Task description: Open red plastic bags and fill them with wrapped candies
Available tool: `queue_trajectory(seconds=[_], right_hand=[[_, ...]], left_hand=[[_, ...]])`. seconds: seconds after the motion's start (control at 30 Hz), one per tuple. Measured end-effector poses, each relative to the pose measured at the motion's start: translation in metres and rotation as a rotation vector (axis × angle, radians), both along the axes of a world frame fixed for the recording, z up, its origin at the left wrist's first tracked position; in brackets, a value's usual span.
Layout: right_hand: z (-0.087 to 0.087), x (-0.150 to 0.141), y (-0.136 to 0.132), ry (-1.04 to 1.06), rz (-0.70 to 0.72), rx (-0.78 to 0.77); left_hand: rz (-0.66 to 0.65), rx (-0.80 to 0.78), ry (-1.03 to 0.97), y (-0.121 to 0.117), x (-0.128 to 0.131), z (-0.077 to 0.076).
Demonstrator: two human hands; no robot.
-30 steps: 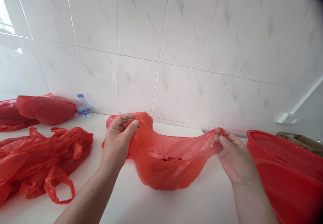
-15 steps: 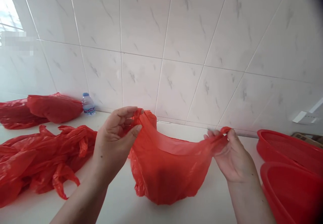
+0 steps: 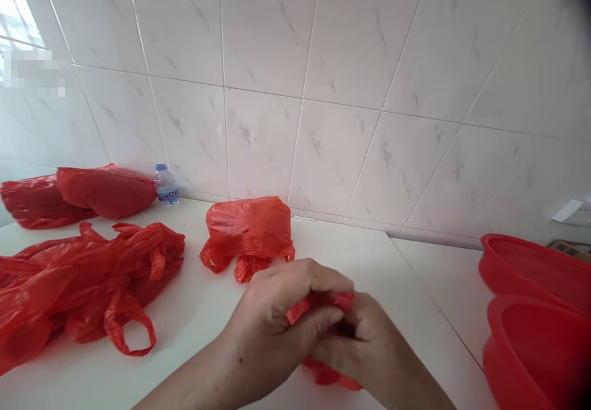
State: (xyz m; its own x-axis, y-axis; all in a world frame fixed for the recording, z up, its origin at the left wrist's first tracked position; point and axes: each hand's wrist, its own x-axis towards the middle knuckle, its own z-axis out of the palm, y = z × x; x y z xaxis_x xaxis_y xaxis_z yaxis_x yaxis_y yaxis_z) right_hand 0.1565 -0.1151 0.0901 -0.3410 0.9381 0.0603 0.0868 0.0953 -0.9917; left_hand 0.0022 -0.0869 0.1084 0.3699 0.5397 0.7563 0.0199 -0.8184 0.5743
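Low over the white table, my left hand [image 3: 286,317] and my right hand [image 3: 364,336] meet around a red plastic bag [image 3: 330,376]. Both are closed on its gathered top, and most of the bag is hidden behind the fingers. What lies inside it cannot be made out. Just beyond my hands, a wrapped red bag bundle [image 3: 252,225] rests on the table near the wall, its handles lying loose. To the left of my forearm spreads a heap of crumpled red plastic bags [image 3: 92,281] with looped handles.
Two filled red bags [image 3: 111,191] lie at the back left beside a small water bottle [image 3: 166,185] with a blue cap. At the right stand a red mesh basket [image 3: 530,271] and a red basin [image 3: 501,336]. A tiled wall [image 3: 258,139] borders the table [image 3: 207,330].
My hands have come together and lower, bringing the stretched-out bag's top into one gathered bunch. The wrapped bundle behind it has come into view.
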Motion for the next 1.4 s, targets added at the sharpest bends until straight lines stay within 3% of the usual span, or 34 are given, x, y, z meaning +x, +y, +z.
queue_trajectory(seconds=[0.07, 0.17, 0.3, 0.4, 0.57, 0.7, 0.77, 0.87, 1.0, 1.1, 1.17, 1.27, 1.33, 1.4], right_hand=[[-0.004, -0.002, 0.007, -0.042, -0.044, 0.029], [-0.007, 0.005, 0.016, 0.034, -0.188, -0.021], [-0.004, 0.018, 0.019, 0.124, -0.323, -0.058], [-0.001, 0.023, 0.017, 0.211, -0.341, -0.033], [0.003, 0.020, 0.013, 0.246, -0.378, -0.009], [0.004, 0.017, 0.013, 0.157, -0.324, 0.038], [0.004, 0.018, 0.016, 0.067, -0.334, 0.073], [0.001, 0.021, 0.020, 0.069, -0.446, 0.013], [-0.001, 0.021, 0.022, 0.111, -0.423, -0.021], [-0.002, 0.026, 0.021, 0.024, -0.333, -0.001], [-0.002, 0.035, 0.022, -0.048, -0.223, 0.040], [-0.003, 0.053, 0.024, -0.072, 0.026, 0.167], [-0.002, 0.061, 0.024, -0.086, 0.145, 0.249], [-0.001, 0.061, 0.023, -0.148, 0.142, 0.276]], left_hand=[[0.053, 0.036, -0.022, 0.001, 0.002, -0.002], [0.261, 0.137, -0.017, 0.008, 0.001, -0.006], [0.404, 0.058, 0.266, 0.018, 0.002, -0.016], [0.360, -0.073, 0.390, 0.022, 0.007, -0.025], [0.079, -0.318, 0.321, 0.020, 0.021, -0.033], [0.098, -0.387, 0.345, 0.020, 0.026, -0.037], [0.179, -0.321, 0.360, 0.019, 0.026, -0.038], [0.324, -0.033, 0.283, 0.017, 0.025, -0.037], [0.321, 0.351, 0.314, 0.017, 0.024, -0.036], [0.297, 0.406, 0.337, 0.021, 0.024, -0.037], [0.309, 0.305, 0.311, 0.025, 0.022, -0.039], [0.326, -0.016, 0.270, 0.028, 0.019, -0.038], [0.261, -0.248, 0.238, 0.027, 0.017, -0.036], [0.154, -0.427, 0.218, 0.024, 0.017, -0.033]])
